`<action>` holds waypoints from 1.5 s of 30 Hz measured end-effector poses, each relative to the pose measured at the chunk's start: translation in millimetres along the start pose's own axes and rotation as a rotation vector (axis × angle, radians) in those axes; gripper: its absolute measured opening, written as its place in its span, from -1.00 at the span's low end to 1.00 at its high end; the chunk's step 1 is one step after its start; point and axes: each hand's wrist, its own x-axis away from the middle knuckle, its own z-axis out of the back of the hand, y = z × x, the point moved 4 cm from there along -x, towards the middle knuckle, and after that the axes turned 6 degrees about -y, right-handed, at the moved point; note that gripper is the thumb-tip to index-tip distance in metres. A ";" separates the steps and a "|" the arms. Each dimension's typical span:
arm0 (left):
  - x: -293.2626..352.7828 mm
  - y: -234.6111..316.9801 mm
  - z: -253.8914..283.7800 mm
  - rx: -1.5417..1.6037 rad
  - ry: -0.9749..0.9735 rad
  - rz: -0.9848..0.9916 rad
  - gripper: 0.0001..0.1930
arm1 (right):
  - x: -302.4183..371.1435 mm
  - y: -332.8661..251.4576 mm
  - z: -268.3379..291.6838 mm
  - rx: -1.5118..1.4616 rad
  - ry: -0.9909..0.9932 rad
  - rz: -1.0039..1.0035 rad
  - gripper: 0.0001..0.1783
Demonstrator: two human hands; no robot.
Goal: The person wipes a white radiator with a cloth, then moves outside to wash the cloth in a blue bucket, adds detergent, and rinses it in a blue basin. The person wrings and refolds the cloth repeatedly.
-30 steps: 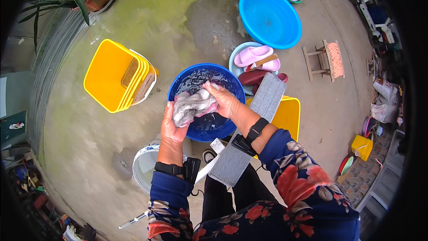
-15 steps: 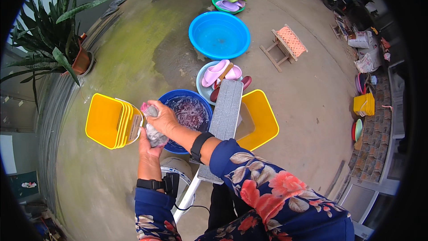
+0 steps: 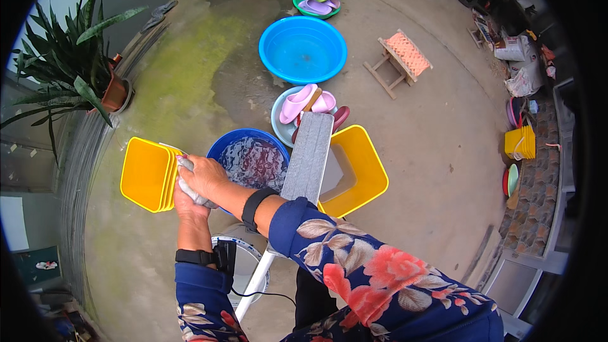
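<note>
My right hand and my left hand are both closed around a bunched, grey-white wet cloth. The right hand lies over its upper part, while the left grips from below; much of the cloth is hidden by my fingers. Just right of my hands is a dark blue basin of water with ripples and reddish tones in it. Close on the left stand stacked yellow buckets. Below my forearms, a white bucket is partly covered.
A grey plank bench runs beside the blue basin, with a yellow bucket to its right. Farther off are a pale basin of slippers, a light blue basin, a green basin with more slippers, and a woven-seat stool.
Both hands have drawn closer together around the cloth and shifted slightly left. The cloth is more compressed and shows less. The whole view has shifted a little.
</note>
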 end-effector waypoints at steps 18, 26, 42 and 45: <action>106.0 -35.7 -141.3 -0.290 -0.360 0.098 -0.45 | 98.3 -3.8 104.1 -1.361 -0.359 0.173 -0.45; 129.5 -238.8 -245.0 -0.507 -0.343 0.110 -0.49 | 254.4 108.7 295.4 -0.789 0.249 0.375 -0.32; 270.3 -734.6 -517.2 -0.429 -0.834 0.947 -0.38 | 577.4 312.2 680.0 -0.717 1.206 0.228 -0.50; 247.7 -759.6 -541.7 -0.451 -0.704 0.863 -0.48 | 580.8 317.0 702.0 -0.605 1.076 0.177 -0.40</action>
